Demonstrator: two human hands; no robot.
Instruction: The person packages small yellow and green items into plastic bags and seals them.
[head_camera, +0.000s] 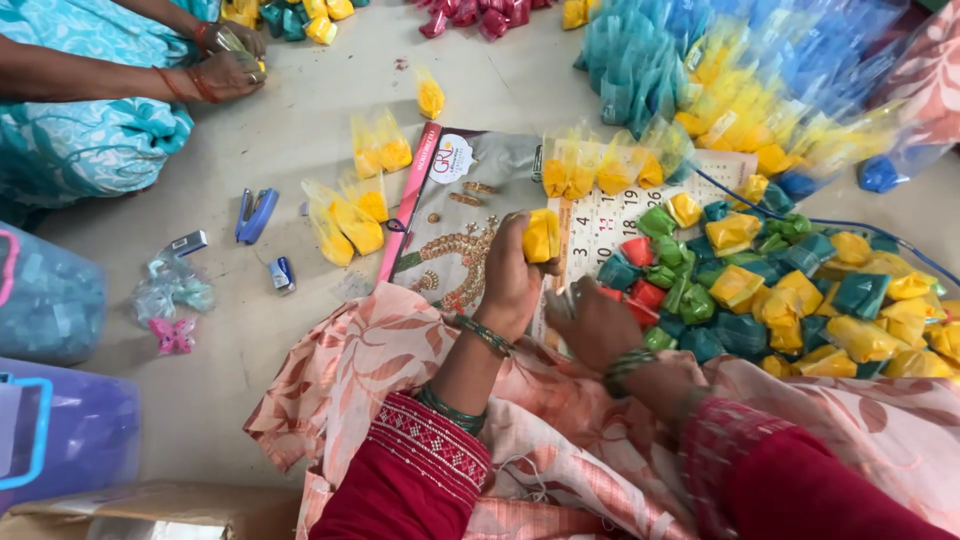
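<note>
My left hand (512, 275) is closed around a small yellow packet (541, 236), held up over a wall calendar (450, 215) lying on the floor. My right hand (592, 322) rests low beside it with fingers curled at the edge of a heap of small packets (790, 290) in yellow, green, teal and red; whether it holds one I cannot tell. Both wrists wear green bangles over a red sleeve and a peach floral cloth (370, 360).
Several clear bags with yellow filling (350, 225) lie left of the calendar, more (600, 165) along its top. A blue stapler (255, 214) lies on the floor. Another person's hands (225, 70) work at top left. Plastic containers (50, 300) stand left; bagged packets (740, 70) pile at top right.
</note>
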